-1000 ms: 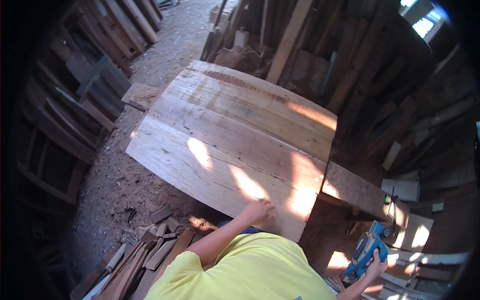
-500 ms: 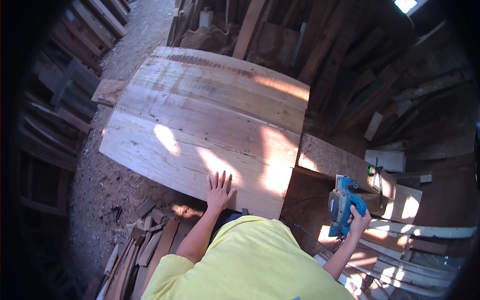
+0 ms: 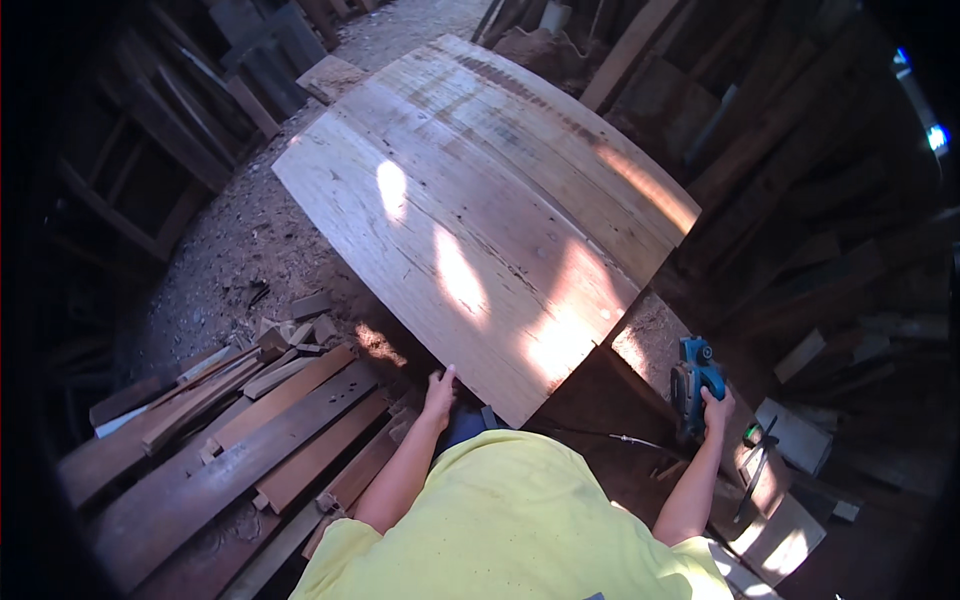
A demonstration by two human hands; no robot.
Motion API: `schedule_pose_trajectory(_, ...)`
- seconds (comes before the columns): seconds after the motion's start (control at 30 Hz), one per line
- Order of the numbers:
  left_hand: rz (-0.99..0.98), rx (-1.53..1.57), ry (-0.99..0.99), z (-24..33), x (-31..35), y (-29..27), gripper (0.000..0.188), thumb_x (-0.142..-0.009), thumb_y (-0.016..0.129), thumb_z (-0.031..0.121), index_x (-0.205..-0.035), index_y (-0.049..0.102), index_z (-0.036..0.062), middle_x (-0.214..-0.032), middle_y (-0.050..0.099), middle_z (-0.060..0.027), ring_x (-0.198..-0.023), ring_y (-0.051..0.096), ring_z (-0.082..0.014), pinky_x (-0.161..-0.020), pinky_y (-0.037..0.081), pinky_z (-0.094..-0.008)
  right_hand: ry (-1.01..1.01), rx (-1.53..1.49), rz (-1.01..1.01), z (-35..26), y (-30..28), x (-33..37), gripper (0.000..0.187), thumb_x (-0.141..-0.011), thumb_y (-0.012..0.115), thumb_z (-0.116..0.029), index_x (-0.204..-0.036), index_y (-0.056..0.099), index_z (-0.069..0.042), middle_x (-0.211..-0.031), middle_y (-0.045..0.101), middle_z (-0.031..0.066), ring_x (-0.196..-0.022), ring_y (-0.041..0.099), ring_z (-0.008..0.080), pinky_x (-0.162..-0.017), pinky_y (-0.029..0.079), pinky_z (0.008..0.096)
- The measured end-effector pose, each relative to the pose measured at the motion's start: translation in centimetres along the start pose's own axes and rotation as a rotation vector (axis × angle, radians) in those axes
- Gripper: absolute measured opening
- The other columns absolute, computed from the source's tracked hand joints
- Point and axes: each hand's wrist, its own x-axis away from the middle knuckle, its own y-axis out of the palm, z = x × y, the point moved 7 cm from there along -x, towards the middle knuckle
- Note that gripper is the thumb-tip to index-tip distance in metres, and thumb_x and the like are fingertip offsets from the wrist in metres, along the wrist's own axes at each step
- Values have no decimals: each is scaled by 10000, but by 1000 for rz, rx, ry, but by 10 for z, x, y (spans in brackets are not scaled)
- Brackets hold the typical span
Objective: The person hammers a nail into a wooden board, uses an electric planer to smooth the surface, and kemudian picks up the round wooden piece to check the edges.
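Observation:
A wide wooden panel (image 3: 480,200) made of joined boards lies before me, with bright sun patches on its surface. My left hand (image 3: 440,396) is at its near edge, the thumb on top and the other fingers partly hidden around the edge. Off the panel's right end, my right hand (image 3: 716,408) is wrapped around the handle of a blue electric hand planer (image 3: 692,380). The planer is at a dusty wooden beam (image 3: 655,335) that sticks out from under the panel; whether it rests on the beam I cannot tell.
Long boards and offcuts (image 3: 290,400) are piled at my left. A cable (image 3: 620,438) runs below the panel's right corner. A dark clamp-like tool (image 3: 757,460) lies on the beam. Timber (image 3: 640,50) leans at the back, and gravelly ground (image 3: 230,270) stretches along the left.
My left hand has gone from lying flat on the panel to holding its near edge. The planer has moved over toward the beam. The view has turned left.

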Motion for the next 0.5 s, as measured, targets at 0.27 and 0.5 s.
schedule_pose_trajectory(0.27, -221, 427, -112, -62, 8, 75, 665, -1129, 578, 523, -1594, 446, 67, -1602, 561, -126, -1462, 553, -354, -1225, 394, -638, -88, 177, 44, 21, -8, -32, 624, -921, 855, -209, -1488, 603, -139, -1373, 665, 161, -1269, 632, 339, -1124, 471, 480)
schedule_pose_trajectory(0.5, -55, 308, -30, -50, 29, 60, 700, -1132, 553, 555, -1618, 428, 67, -1604, 561, -138, -1447, 558, -351, -1185, 430, -630, -480, 537, 389, -108, 40, 46, 696, -842, 829, -198, -1505, 618, -202, -1393, 610, 107, -1307, 544, 398, -1136, 439, 584)
